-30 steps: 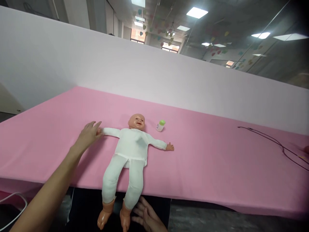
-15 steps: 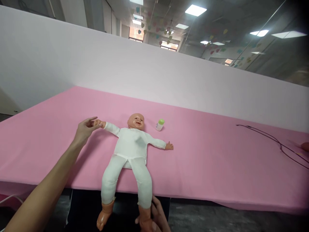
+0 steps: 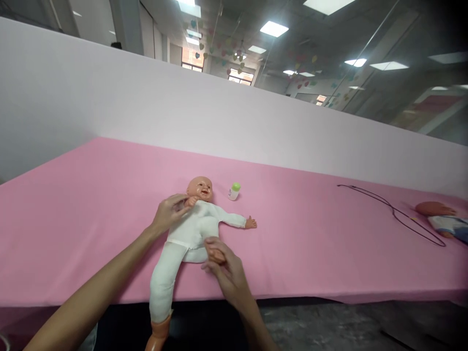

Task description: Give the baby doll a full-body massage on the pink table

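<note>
The left hand [image 3: 170, 212] grips the doll's [image 3: 193, 229] hand [image 3: 191, 201] beside its chin; the right hand [image 3: 224, 268] is closed around its foot [image 3: 217, 255], with 1 leg [image 3: 197, 254] bent up.

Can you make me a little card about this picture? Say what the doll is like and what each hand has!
Doll: peach plastic baby doll in a white cloth suit, lying face up
Left hand: holding the doll's small plastic hand near its chin
Right hand: holding the doll's plastic foot, that leg bent up
Close by: small white bottle with a green cap
Farther right: thin black cable; second doll, partly seen
Underneath: long pink-covered table
</note>
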Motion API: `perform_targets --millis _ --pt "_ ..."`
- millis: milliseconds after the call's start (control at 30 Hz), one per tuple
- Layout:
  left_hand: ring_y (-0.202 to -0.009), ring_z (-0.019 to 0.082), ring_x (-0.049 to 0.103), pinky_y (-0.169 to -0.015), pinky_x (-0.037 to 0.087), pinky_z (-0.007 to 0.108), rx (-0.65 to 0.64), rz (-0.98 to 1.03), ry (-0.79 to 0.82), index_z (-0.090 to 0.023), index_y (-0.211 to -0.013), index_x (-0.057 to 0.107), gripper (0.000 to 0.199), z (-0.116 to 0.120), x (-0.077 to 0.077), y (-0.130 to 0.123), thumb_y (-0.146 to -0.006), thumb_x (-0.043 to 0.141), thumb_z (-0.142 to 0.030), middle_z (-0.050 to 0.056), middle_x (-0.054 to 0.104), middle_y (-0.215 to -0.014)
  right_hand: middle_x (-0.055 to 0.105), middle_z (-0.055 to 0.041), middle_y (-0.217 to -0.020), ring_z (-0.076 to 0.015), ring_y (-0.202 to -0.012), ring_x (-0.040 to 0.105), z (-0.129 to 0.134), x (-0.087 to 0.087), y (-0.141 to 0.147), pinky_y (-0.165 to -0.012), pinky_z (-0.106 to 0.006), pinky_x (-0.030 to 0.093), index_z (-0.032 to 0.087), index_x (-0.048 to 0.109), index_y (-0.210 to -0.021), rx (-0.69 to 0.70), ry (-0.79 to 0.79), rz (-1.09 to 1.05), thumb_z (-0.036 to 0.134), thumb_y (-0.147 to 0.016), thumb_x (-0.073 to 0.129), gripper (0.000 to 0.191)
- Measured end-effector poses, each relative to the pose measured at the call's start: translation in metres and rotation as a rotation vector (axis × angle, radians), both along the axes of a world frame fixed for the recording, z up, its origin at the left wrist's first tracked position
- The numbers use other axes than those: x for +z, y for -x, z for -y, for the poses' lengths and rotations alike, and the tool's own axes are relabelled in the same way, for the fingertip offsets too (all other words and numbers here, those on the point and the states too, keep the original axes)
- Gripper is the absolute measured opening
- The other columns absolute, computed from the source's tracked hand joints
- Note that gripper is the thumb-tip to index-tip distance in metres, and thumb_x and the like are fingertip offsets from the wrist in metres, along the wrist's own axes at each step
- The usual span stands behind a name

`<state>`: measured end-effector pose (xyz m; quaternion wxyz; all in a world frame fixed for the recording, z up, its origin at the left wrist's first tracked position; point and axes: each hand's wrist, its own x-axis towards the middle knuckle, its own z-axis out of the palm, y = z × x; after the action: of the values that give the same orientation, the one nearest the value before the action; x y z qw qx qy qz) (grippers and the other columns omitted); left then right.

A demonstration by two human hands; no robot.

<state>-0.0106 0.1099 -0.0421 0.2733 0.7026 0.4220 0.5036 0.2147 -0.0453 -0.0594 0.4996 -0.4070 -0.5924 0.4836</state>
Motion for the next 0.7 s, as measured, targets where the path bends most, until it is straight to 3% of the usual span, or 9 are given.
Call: perform_targets --millis 100,167,267,333,400,467,533,600,700 --pt "-0.102 0.025 0.071 -0.089 0.053 0.034 -0.01 -0.096 -0.049 -0.025 -0.11 0.08 0.029 0.001 -0.011 0.0 -0.093 0.072 -0.047 0.007 0.079 -0.113 0.06 -0.0102 -0.139 -0.012 -0.074 0.069 -0.032 -0.003 0.017 -0.073 -0.03 0.063 0.026 0.067 -0.122 -0.01 -0.058 -0.094 0.041 -0.096 0.071 0.031" --pt "-0.1 0.024 0.071 -0.087 0.054 0.034 0.036 -0.008 -0.076 -0.024 -0.107 0.08 0.027 -0.002 -0.017 0.003 -0.09 0.075 -0.044 0.007 0.079 -0.11 0.059 -0.0085 -0.139 -0.0096 -0.071 0.069 -0.031 -0.002 0.015 -0.071 -0.028 0.063 0.028 0.068 -0.12 -0.021 -0.058 -0.2 0.038 -0.093 0.076 0.029" --pt "-0.098 0.024 0.072 -0.087 0.056 0.035 0.224 0.305 -0.035 -0.021 -0.107 0.079 0.031 -0.011 -0.022 0.013 -0.086 0.08 -0.043 0.008 0.078 -0.107 0.06 -0.0066 -0.138 -0.0077 -0.066 0.07 0.001 0.005 -0.008 -0.068 -0.026 0.062 0.031 0.071 -0.119 0.078 -0.027 -0.292 0.028 -0.09 0.081 0.031" --pt "-0.094 0.023 0.072 -0.085 0.056 0.035 0.402 0.521 0.043 -0.019 -0.104 0.078 0.033 -0.02 -0.025 0.021 -0.084 0.08 -0.045 0.008 0.078 -0.103 0.062 -0.0056 -0.138 -0.0088 -0.067 0.072 0.031 0.006 -0.026 -0.064 -0.025 0.061 0.036 0.072 -0.122 0.237 0.033 -0.314 0.021 -0.087 0.084 0.04" --pt "-0.088 0.021 0.07 -0.081 0.056 0.033 0.543 0.678 0.126 -0.017 -0.099 0.077 0.035 -0.03 -0.03 0.029 -0.082 0.08 -0.047 0.008 0.076 -0.097 0.068 -0.0061 -0.13 -0.0154 -0.08 0.076 0.057 0.001 -0.039 -0.066 -0.025 0.061 0.037 0.075 -0.122 0.351 0.04 -0.281 0.015 -0.08 0.089 0.05" --pt "-0.084 0.02 0.069 -0.076 0.056 0.031 0.604 0.752 0.165 -0.016 -0.096 0.077 0.036 -0.036 -0.035 0.034 -0.081 0.08 -0.049 0.007 0.075 -0.091 0.073 -0.0074 -0.122 -0.0217 -0.097 0.077 0.071 -0.003 -0.043 -0.073 -0.026 0.062 0.035 0.078 -0.119 0.39 0.029 -0.219 0.01 -0.076 0.091 0.052" --pt "-0.084 0.02 0.069 -0.076 0.056 0.031 0.589 0.74 0.142 -0.016 -0.097 0.077 0.037 -0.036 -0.037 0.034 -0.082 0.079 -0.05 0.007 0.075 -0.091 0.074 -0.0074 -0.119 -0.0226 -0.099 0.076 0.071 -0.003 -0.04 -0.075 -0.027 0.062 0.034 0.08 -0.118 0.418 0.045 -0.206 0.009 -0.074 0.092 0.052" --pt "-0.089 0.021 0.07 -0.08 0.057 0.032 0.522 0.671 0.074 -0.017 -0.101 0.077 0.036 -0.031 -0.035 0.028 -0.083 0.08 -0.048 0.007 0.076 -0.096 0.072 -0.0059 -0.123 -0.0183 -0.084 0.077 0.058 0.005 -0.031 -0.072 -0.028 0.063 0.036 0.08 -0.118 0.428 0.086 -0.24 0.012 -0.074 0.093 0.052" --pt "-0.091 0.023 0.072 -0.084 0.057 0.035 0.293 0.454 -0.037 -0.021 -0.1 0.08 0.029 -0.017 -0.031 0.016 -0.081 0.084 -0.041 0.007 0.078 -0.101 0.069 -0.0066 -0.129 -0.0156 -0.079 0.074 0.02 0.022 -0.015 -0.075 -0.029 0.063 0.031 0.08 -0.115 0.223 0.111 -0.212 0.019 -0.077 0.092 0.042"
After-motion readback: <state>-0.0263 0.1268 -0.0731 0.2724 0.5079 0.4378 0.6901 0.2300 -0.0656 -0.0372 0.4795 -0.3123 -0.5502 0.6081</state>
